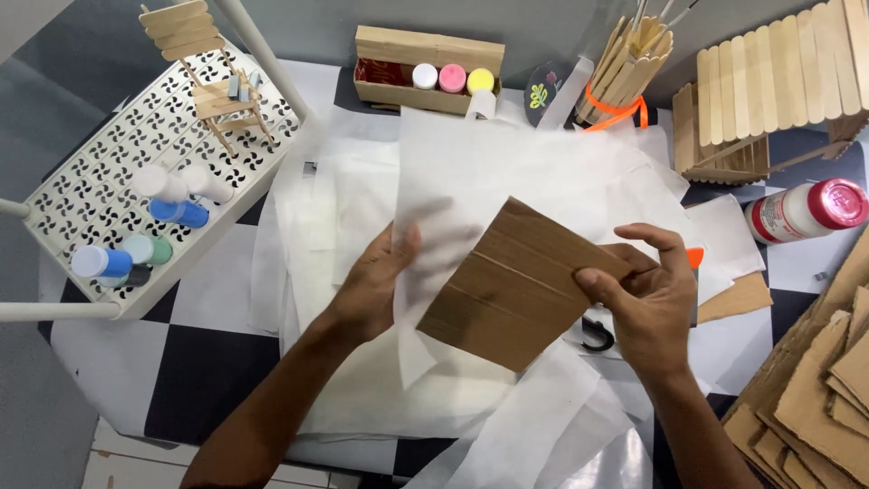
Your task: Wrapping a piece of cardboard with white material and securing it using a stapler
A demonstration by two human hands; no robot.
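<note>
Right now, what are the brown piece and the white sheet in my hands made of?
The brown piece, pinched by the right hand, looks like matte corrugated cardboard: flat, stiff, with straight crease lines. The white sheet, held by the left hand, seems thin translucent paper, perhaps tracing or wax paper; fingers show faintly through it.

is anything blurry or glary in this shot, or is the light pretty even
Head view: light is soft and even, with faint shadows only. The left hand and the white paper sheet it holds look motion-smeared; the right hand and the cardboard piece are sharper. Mild glare on the shiny sheet at the bottom edge; the corners bend slightly.
</note>
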